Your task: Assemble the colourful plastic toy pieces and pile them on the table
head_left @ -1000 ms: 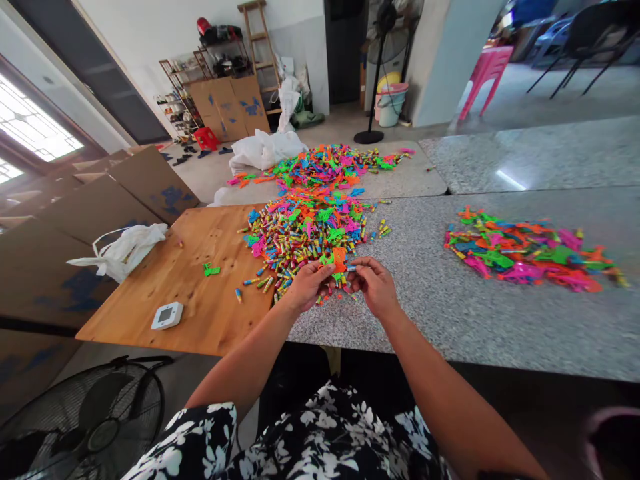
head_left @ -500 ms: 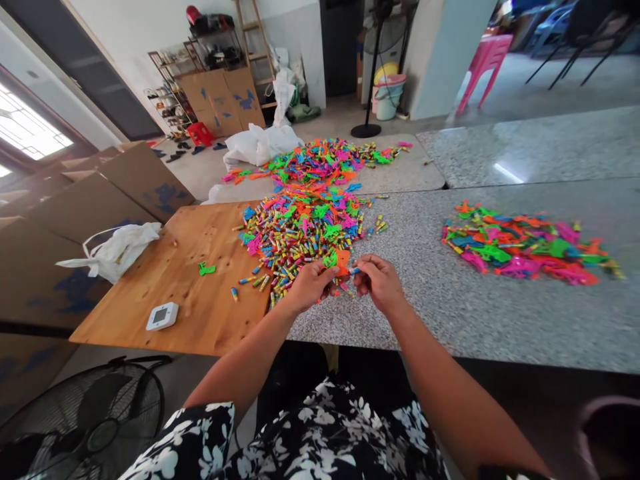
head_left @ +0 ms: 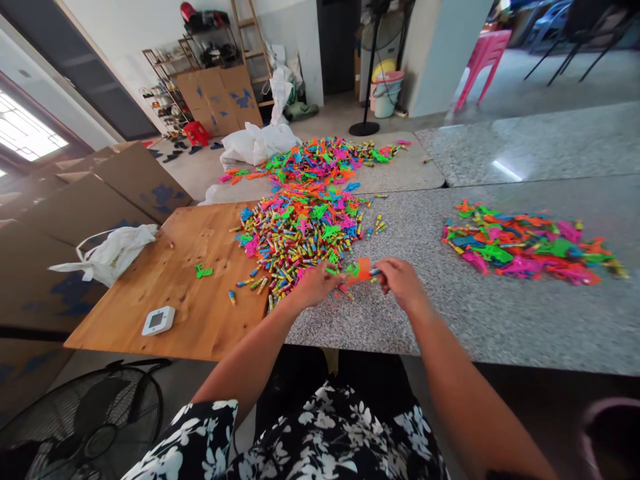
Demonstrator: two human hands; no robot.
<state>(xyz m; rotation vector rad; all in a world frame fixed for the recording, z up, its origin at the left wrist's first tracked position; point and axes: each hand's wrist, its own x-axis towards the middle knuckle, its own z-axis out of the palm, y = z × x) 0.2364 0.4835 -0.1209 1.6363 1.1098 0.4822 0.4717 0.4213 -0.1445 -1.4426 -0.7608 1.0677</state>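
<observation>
Seeing speckled tabletop [head_left: 475,327] with big multicolour pile [head_left: 293,240] near centre, smaller pile [head_left: 525,247] right. Left hand [head_left: 316,285] curled at big pile's near edge; can't tell its grip. Right hand [head_left: 401,283] pinching blurred orange-green piece [head_left: 363,269] by its blue tube [head_left: 375,272], between the 2 hands.

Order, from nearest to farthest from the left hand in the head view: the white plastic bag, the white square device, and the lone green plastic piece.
1. Green plastic piece: left, on the wooden board.
2. White square device: left, near the board's front edge.
3. White bag: at the board's left edge.
</observation>
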